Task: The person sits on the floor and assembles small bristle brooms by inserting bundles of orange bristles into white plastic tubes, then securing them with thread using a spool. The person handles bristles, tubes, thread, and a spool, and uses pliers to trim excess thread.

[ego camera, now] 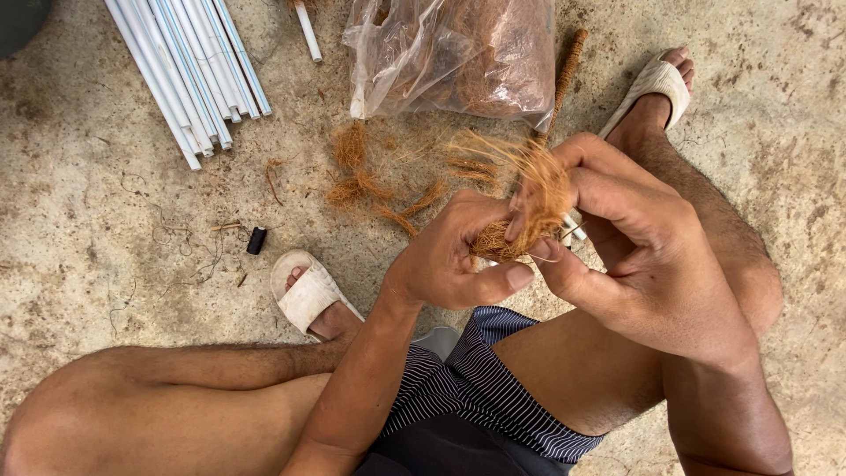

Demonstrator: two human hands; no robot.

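Observation:
Both of my hands meet over my lap around a tuft of brown coconut fibre (531,203). My left hand (454,256) grips the lower end of the tuft, thumb stretched across to the right. My right hand (630,229) curls over the upper part, fingers pinching the fibre, with loose strands fanning out to the upper left. A small white piece shows just behind the right fingers; what it is cannot be told.
A clear plastic bag (458,53) stuffed with fibre lies on the concrete floor ahead. White tubes (189,70) lie bundled at upper left. Loose fibre clumps (357,181), a small black spool (256,240), and a fibre-wrapped stick (567,70) lie nearby. My sandalled feet (308,295) flank the spot.

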